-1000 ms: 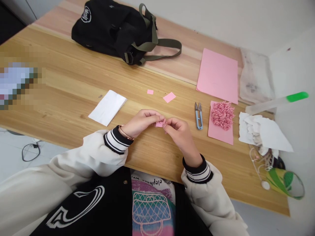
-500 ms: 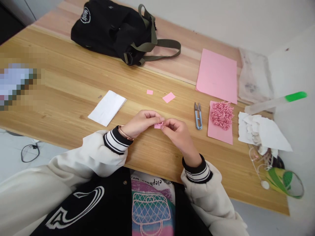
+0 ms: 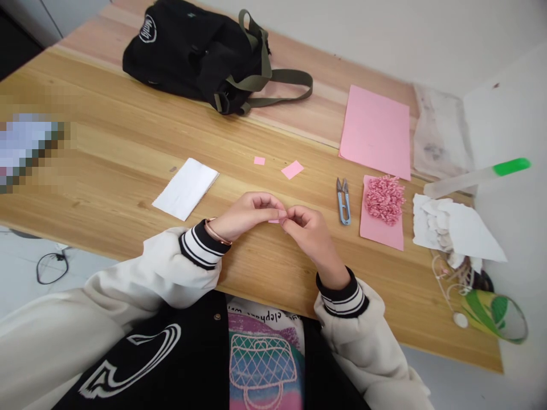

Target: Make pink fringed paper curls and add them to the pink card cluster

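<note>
Both hands meet over the wooden table (image 3: 256, 262), fingertips touching. My left hand (image 3: 252, 215) pinches a small pink piece (image 3: 274, 221) between thumb and fingers, which hide most of it. At the right end of that piece, my right hand (image 3: 308, 229) is closed with thumb and index finger together; its grip covers whatever it holds. Beyond the hands lie two small pink paper pieces (image 3: 259, 161) (image 3: 293, 169). Blue thread snips (image 3: 343, 202) rest to the right, beside a pink sheet (image 3: 384, 236) bearing a bunch of pink stamens (image 3: 385, 199).
A folded white cloth (image 3: 186, 189) lies to the left, a black bag (image 3: 192, 54) at the back. Large pink paper (image 3: 376, 134), a green-capped tube (image 3: 478, 177), white scraps (image 3: 474, 230) and a green-yellow container (image 3: 493, 316) are at the right.
My left thumb has moved over the small pink piece, so less of it shows. The fingertips of both hands have come closer together.
</note>
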The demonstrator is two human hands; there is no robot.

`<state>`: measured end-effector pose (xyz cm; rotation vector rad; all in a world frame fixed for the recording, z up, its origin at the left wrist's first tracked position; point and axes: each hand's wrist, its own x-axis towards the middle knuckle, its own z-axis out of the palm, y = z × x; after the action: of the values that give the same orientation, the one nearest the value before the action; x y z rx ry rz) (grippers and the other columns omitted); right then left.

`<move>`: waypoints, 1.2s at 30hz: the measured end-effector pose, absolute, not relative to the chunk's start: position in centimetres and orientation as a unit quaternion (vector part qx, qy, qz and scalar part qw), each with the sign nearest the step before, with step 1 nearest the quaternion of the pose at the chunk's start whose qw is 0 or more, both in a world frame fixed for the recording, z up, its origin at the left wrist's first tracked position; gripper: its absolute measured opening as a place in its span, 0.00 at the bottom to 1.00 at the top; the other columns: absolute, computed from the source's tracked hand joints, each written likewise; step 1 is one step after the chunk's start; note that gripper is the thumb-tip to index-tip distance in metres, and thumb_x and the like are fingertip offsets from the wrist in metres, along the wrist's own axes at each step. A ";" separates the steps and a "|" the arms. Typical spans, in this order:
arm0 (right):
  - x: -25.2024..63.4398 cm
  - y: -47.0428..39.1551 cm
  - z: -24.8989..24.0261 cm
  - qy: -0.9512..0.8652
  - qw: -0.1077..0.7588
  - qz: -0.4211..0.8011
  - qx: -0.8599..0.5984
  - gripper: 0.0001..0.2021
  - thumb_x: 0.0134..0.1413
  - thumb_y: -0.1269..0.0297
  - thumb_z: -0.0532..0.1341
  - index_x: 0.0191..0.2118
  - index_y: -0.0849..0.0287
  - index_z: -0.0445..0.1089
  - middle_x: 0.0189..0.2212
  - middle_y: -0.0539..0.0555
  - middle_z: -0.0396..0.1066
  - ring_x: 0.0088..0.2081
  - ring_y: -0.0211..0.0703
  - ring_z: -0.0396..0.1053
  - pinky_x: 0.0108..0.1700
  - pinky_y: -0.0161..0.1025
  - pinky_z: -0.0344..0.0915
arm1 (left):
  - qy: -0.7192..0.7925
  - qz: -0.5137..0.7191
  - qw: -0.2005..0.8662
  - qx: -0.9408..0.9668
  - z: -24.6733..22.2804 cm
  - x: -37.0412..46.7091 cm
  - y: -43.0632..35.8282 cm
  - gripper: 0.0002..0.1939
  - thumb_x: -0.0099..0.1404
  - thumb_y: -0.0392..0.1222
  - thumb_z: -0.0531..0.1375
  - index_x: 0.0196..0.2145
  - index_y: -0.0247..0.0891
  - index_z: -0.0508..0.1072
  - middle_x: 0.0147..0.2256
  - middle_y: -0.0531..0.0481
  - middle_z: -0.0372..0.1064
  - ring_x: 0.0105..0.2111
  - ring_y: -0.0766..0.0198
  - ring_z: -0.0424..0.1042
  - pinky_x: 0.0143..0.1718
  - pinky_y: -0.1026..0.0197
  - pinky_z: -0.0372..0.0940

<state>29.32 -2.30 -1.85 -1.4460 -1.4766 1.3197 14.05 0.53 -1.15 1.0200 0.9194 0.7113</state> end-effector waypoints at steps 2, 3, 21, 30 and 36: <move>29.3 -2.3 -1.8 -0.568 0.337 0.503 -0.557 0.04 0.42 0.68 0.58 0.21 0.60 0.63 0.17 0.45 0.58 0.21 0.31 0.54 0.24 0.32 0.51 | 0.416 0.320 0.715 0.463 -1.1 14.1 0.5 0.09 0.47 0.38 0.66 0.27 0.31 0.72 0.27 0.52 0.70 0.29 0.69 0.67 0.37 0.63 0.61; 29.4 -2.3 -1.8 -0.568 0.338 0.502 -0.558 0.04 0.42 0.68 0.58 0.21 0.60 0.63 0.18 0.45 0.58 0.21 0.31 0.54 0.24 0.32 0.51 | 0.416 0.320 0.714 0.464 -1.0 14.1 0.5 0.09 0.47 0.38 0.66 0.27 0.31 0.72 0.27 0.51 0.70 0.30 0.69 0.67 0.37 0.62 0.62; 29.3 -2.4 -1.8 -0.562 0.342 0.512 -0.553 0.04 0.42 0.69 0.57 0.21 0.60 0.64 0.19 0.47 0.62 0.22 0.33 0.57 0.25 0.33 0.53 | 0.431 0.327 0.691 0.479 -1.3 14.1 0.7 0.10 0.51 0.43 0.63 0.23 0.32 0.72 0.22 0.54 0.67 0.25 0.71 0.63 0.33 0.64 0.60; 29.2 -2.4 -1.6 -0.568 0.340 0.507 -0.553 0.05 0.42 0.68 0.57 0.20 0.60 0.63 0.18 0.47 0.62 0.22 0.33 0.57 0.26 0.33 0.54 | 0.415 0.339 0.707 0.462 -1.5 14.1 0.7 0.11 0.53 0.44 0.61 0.22 0.33 0.72 0.22 0.53 0.67 0.25 0.71 0.63 0.32 0.64 0.58; 29.2 -2.3 -1.6 -0.565 0.341 0.509 -0.553 0.05 0.42 0.67 0.58 0.20 0.59 0.63 0.18 0.46 0.62 0.22 0.33 0.57 0.25 0.33 0.54 | 0.400 0.333 0.723 0.453 -1.4 14.0 0.7 0.09 0.52 0.42 0.62 0.23 0.32 0.72 0.22 0.53 0.67 0.25 0.71 0.63 0.32 0.64 0.58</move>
<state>29.22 -2.34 -1.56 -1.4393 -1.4690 1.3236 14.02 0.66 -1.41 1.0008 0.8839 0.7360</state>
